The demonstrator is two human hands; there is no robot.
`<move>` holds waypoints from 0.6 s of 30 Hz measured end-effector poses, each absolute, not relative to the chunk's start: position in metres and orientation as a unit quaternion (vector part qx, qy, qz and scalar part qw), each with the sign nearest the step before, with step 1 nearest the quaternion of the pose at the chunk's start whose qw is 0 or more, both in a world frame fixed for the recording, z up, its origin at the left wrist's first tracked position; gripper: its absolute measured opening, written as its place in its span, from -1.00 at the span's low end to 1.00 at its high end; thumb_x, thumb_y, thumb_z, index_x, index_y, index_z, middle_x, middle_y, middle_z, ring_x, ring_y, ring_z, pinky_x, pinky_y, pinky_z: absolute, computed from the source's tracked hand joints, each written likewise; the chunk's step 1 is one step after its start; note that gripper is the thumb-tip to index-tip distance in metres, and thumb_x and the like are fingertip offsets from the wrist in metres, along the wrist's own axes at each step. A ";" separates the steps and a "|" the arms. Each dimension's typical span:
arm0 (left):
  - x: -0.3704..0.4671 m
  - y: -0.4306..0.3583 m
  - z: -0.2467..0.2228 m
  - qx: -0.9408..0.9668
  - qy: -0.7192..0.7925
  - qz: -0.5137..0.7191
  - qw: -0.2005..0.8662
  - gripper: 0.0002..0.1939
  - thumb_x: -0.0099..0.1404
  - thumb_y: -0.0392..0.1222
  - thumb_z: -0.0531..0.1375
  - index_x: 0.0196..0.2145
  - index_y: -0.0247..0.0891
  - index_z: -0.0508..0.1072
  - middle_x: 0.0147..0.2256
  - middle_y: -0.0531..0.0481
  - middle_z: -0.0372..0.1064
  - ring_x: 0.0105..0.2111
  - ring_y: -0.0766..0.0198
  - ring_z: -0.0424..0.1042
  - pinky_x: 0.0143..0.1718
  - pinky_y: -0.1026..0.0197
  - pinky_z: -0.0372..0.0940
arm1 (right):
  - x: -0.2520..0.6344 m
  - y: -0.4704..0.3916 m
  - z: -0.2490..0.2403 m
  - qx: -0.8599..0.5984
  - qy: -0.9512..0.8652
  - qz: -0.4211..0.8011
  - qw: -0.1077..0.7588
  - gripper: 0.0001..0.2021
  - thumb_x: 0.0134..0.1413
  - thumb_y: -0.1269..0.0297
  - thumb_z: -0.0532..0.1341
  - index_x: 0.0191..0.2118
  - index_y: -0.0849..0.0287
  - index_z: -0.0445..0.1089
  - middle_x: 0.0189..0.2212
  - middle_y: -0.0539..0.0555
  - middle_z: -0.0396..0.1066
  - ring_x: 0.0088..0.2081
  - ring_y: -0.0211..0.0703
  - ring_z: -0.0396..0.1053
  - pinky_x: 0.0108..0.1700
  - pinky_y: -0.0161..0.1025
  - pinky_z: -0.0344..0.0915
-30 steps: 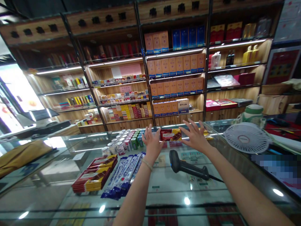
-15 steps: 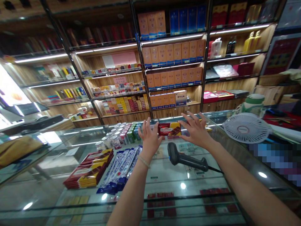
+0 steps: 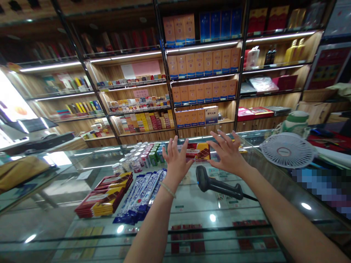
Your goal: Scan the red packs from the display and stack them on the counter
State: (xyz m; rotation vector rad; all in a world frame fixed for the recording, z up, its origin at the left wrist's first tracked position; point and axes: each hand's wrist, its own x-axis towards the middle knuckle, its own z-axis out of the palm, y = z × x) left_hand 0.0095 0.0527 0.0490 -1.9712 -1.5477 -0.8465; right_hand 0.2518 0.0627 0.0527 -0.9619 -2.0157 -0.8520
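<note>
I'm looking at the scanner [image 3: 216,184] on the glass counter [image 3: 189,215]. The red and yellow snack pack [image 3: 199,151] is just past it, between the two hands. The left hand [image 3: 177,157] is spread wide at the pack's left end, and the right hand [image 3: 226,151] is spread wide at its right end. I can't tell if the fingers really touch it. If one hand pushes more than the other, I think the pack could twist or slip on that smooth glass. The little tubs [image 3: 137,162] are past the scanner and to its left, close to the left fingers, so a quick swing that way might knock some over. The scanner's cord [image 3: 249,197] goes right, toward the right arm, so the arm could catch it and drag the scanner.
</note>
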 end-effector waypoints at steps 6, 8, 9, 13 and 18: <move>0.017 0.046 0.052 -0.739 -0.531 -0.325 0.257 -0.13 0.14 0.18 0.41 0.35 0.01 0.28 0.45 -0.32 -0.08 0.45 -0.28 -0.13 0.38 -0.41 -0.29 | 0.247 0.060 0.053 -0.345 -0.782 -0.345 0.389 -0.42 0.11 -0.07 0.30 0.16 0.15 0.35 0.37 0.29 0.18 0.39 0.24 0.04 0.43 0.28 -0.38; 0.018 0.045 0.052 -0.741 -0.522 -0.333 0.261 -0.14 0.11 0.17 0.44 0.32 0.03 0.32 0.44 -0.31 -0.05 0.44 -0.28 -0.10 0.38 -0.41 -0.28 | 0.245 0.059 0.054 -0.338 -0.780 -0.348 0.395 -0.43 0.11 -0.06 0.30 0.16 0.15 0.35 0.36 0.30 0.19 0.38 0.24 0.06 0.43 0.28 -0.37; 0.019 0.045 0.052 -0.742 -0.517 -0.336 0.264 -0.15 0.10 0.15 0.45 0.30 0.03 0.34 0.44 -0.31 -0.04 0.44 -0.28 -0.09 0.38 -0.42 -0.28 | 0.244 0.058 0.055 -0.335 -0.779 -0.349 0.398 -0.43 0.12 -0.06 0.30 0.16 0.15 0.34 0.36 0.30 0.20 0.38 0.23 0.07 0.43 0.28 -0.36; 0.020 0.044 0.052 -0.745 -0.501 -0.344 0.276 -0.25 0.13 0.11 0.44 0.24 0.02 0.40 0.43 -0.30 0.01 0.44 -0.26 -0.06 0.38 -0.42 -0.29 | 0.239 0.053 0.056 -0.325 -0.781 -0.350 0.402 -0.42 0.14 -0.07 0.27 0.18 0.15 0.33 0.35 0.30 0.22 0.37 0.23 0.07 0.43 0.28 -0.35; 0.020 0.043 0.051 -0.742 -0.491 -0.358 0.283 -0.38 0.20 0.17 0.38 0.18 -0.01 0.46 0.41 -0.28 0.06 0.43 -0.22 -0.03 0.39 -0.39 -0.31 | 0.234 0.049 0.056 -0.321 -0.793 -0.330 0.400 -0.43 0.15 -0.04 0.26 0.20 0.15 0.31 0.36 0.28 0.18 0.39 0.24 0.04 0.44 0.27 -0.37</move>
